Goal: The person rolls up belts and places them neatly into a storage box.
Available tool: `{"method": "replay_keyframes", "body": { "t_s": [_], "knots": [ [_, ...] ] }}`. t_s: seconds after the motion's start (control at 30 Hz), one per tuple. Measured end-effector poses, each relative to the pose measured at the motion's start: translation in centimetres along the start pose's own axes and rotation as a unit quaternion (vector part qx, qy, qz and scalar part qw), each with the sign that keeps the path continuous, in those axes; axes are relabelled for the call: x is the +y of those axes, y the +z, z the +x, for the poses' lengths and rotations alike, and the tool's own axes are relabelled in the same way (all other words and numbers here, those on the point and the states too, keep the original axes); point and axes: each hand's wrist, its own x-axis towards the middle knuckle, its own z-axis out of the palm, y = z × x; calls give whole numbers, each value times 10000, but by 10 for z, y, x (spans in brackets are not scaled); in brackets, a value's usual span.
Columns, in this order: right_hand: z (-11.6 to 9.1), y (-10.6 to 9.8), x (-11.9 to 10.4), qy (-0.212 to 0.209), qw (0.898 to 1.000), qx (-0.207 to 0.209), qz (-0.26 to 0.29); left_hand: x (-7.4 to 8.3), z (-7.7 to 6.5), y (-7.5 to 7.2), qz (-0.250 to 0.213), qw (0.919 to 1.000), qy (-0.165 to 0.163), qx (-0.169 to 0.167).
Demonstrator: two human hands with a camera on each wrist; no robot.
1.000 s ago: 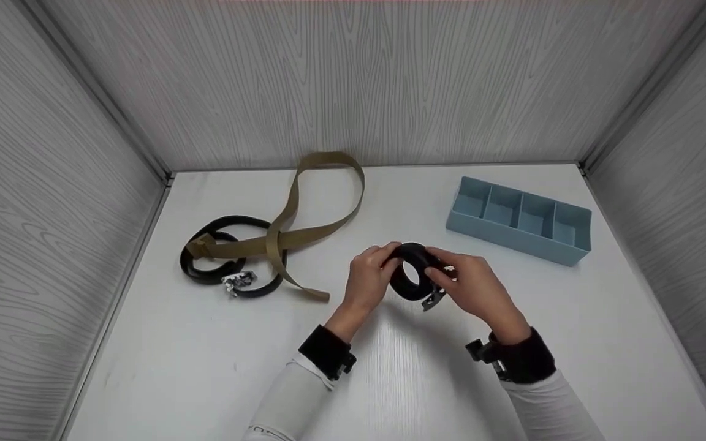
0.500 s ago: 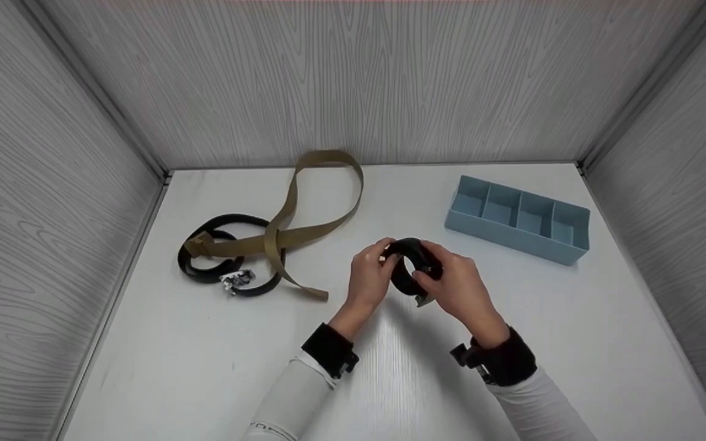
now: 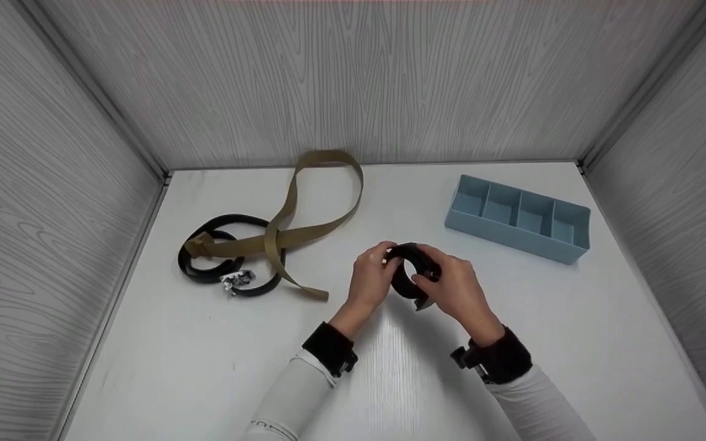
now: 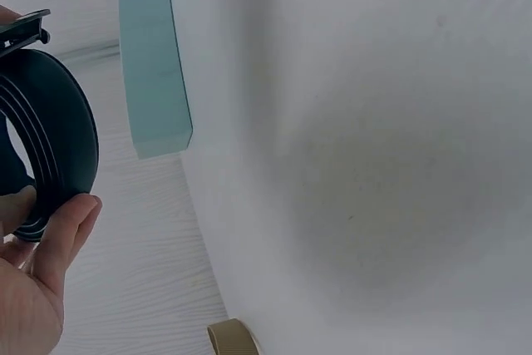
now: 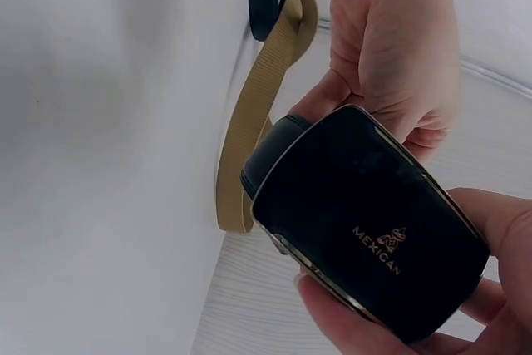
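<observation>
A black belt (image 3: pixel 403 286), rolled into a coil, is held up above the table between both hands. My left hand (image 3: pixel 370 277) pinches the coil's left side, thumb inside the ring and fingers outside, as the left wrist view shows on the belt (image 4: pixel 73 135). On the other side my right hand (image 3: pixel 458 286) grips the coil near its buckle. In the right wrist view the dark buckle (image 5: pixel 374 230) faces the camera, with gold edges and the word MEXICAN. Right fingers (image 5: pixel 345 318) hold the buckle by its edges.
A tan webbing belt (image 3: pixel 310 234) lies looped at the left of the white table, crossing another black belt (image 3: pixel 197 278) with a silver buckle (image 3: pixel 238 280). At the back right stands a blue tray (image 3: pixel 512 236) divided into several compartments.
Over the last second my right hand has shifted slightly left around the coil, and the buckle has turned further under it. The left hand has barely moved. The table's things stay put.
</observation>
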Motion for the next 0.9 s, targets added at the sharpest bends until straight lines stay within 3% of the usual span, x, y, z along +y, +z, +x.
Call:
{"method": "replay_keyframes", "body": {
  "t_s": [0.27, 0.43, 0.6, 0.73, 0.9],
  "knots": [
    [0, 11, 14, 327, 9992, -223, 69, -12, 1, 7, 449, 9949, -52, -902],
    [-2, 17, 26, 432, 9980, -444, 92, -18, 0, 10, 958, 9821, -81, -1620],
    [0, 8, 43, 524, 9975, -474, -42, -19, -2, 8, 1513, 9656, -53, -2113],
    [5, -10, 60, 684, 9968, -367, -170, -21, -9, 2, 2202, 9431, 42, -2490],
    [11, -38, 77, 839, 9951, -295, -428, -23, -20, -6, 3136, 8988, 291, -3050]
  ]
}}
